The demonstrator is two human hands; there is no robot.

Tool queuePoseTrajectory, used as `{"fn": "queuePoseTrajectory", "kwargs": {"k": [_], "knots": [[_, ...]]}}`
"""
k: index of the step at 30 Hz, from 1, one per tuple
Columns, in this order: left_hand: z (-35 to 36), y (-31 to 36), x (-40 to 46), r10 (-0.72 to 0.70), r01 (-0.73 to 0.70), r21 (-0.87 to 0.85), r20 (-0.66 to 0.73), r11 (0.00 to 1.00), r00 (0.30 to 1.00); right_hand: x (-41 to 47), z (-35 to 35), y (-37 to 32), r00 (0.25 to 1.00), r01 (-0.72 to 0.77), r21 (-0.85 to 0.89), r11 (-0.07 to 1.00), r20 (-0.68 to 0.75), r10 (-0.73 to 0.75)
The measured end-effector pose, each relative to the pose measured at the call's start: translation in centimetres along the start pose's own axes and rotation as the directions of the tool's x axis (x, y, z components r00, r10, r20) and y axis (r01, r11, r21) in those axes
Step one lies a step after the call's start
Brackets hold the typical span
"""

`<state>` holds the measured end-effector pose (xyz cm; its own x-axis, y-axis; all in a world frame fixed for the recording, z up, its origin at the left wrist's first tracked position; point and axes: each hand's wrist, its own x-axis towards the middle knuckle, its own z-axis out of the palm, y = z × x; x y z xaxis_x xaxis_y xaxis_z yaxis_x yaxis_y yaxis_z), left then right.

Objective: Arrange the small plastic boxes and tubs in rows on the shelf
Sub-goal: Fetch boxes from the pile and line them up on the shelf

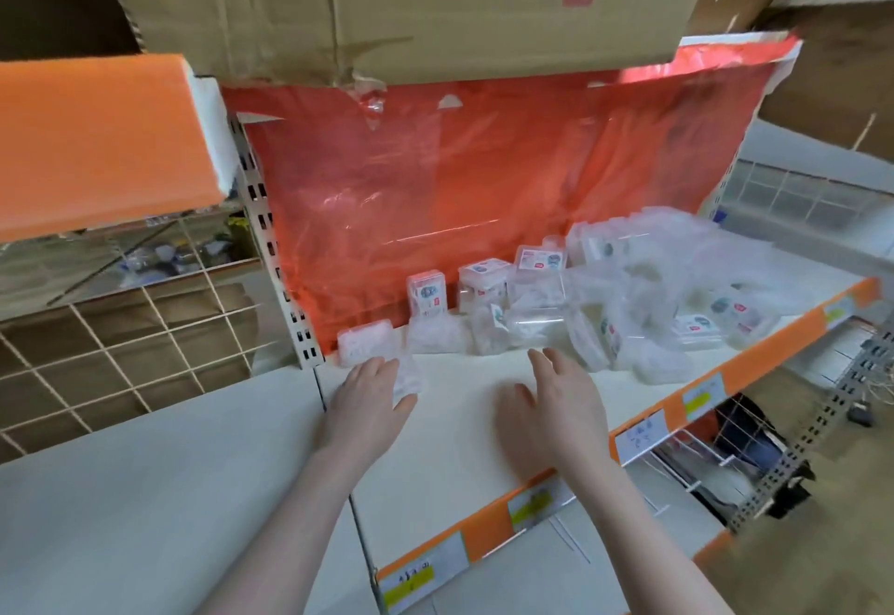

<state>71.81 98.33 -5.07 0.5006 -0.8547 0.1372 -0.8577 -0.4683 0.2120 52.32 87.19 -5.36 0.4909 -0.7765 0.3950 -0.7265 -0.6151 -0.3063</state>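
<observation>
Several small clear plastic boxes stand along the back of the white shelf [464,421], against an orange sheet. One flat clear box [364,341] lies at the far left of the row. A labelled upright box [426,299] stands beside it. To the right a loose heap of clear boxes and tubs [677,290] covers the shelf. My left hand [370,401] lies flat on the shelf, its fingers touching a small clear box [409,375]. My right hand [561,404] hovers over the bare middle of the shelf, fingers straight, holding nothing.
A large cardboard carton [387,5] sits on the shelf above. The orange plastic sheet [484,188] lines the back. A wire grid panel [121,324] is at the left. The shelf's orange front strip [653,421] carries price labels. A lower shelf with goods shows at the right.
</observation>
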Motion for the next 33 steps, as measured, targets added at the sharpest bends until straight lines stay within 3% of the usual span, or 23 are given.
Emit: {"fn": "queuePoseTrajectory", "kwargs": {"k": [8, 19, 27, 33], "knots": [[1.8, 1.1, 0.9, -0.110, 0.111, 0.026, -0.020, 0.994, 0.994, 4.4, 0.8, 2.8, 0.988, 0.126, 0.017, 0.992, 0.093, -0.127], [3.3, 3.1, -1.2, -0.245, 0.252, 0.061, -0.109, 0.966, 0.963, 8.5, 2.7, 2.9, 0.930, 0.333, 0.137, 0.933, 0.116, -0.349], [2.5, 2.9, -1.5, -0.284, 0.291, 0.048, -0.113, 0.956, 0.952, 10.2, 4.1, 1.9, 0.890, 0.423, 0.110, 0.899, 0.136, -0.435], [1.7, 2.2, -0.3, -0.323, 0.325, 0.016, -0.058, 0.946, 0.945, 11.1, 5.0, 1.4, 0.878, 0.456, -0.026, 0.890, 0.176, -0.445]]}}
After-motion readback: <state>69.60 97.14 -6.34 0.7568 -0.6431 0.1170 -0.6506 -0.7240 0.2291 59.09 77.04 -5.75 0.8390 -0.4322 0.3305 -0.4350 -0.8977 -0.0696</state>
